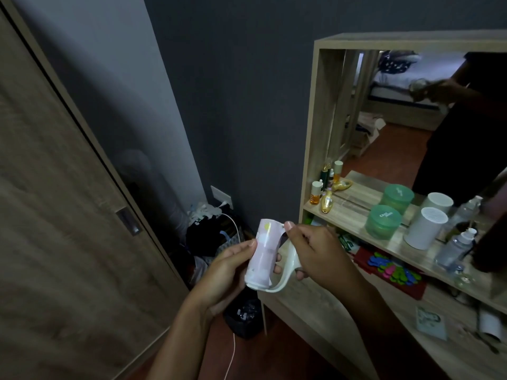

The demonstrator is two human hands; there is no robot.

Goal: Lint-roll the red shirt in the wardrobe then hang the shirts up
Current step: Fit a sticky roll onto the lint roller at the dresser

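Roller [263,253]: held in mid-air between both hands, in front of the desk's left end and above the bin; pale pink roll upright, tilted slightly right at the top.
Handle [291,260]: white, curving from the foot of the roll up to the right.
Left hand [227,272]: wrapped round the roll, thumb on the near side, fingertips showing past the far side.
Right hand [315,250]: fingers curled round the handle, thumb tip raised just beside the roll's top edge; cannot tell whether touching a sheet.
Wardrobe door [55,215]: wood-grain, filling the left side, with a recessed pull [129,221]; well apart from the hands.
Wall [233,105]: dark grey, with a socket [220,196] low down.
Clothes pile [208,231]: heaped in the corner beneath the socket.
Cable [233,352]: thin, pale, running from the corner down across the floor.
Bin [242,316]: black, on the floor under the hands.
Mirror [411,105]: wood-framed, on the right, reflecting a bed and a dark-clothed person.
Shelf [354,215]: under the mirror, carrying small bottles [315,192] at the left, a green jar [382,221] and a white cylinder [425,229] just beside it.
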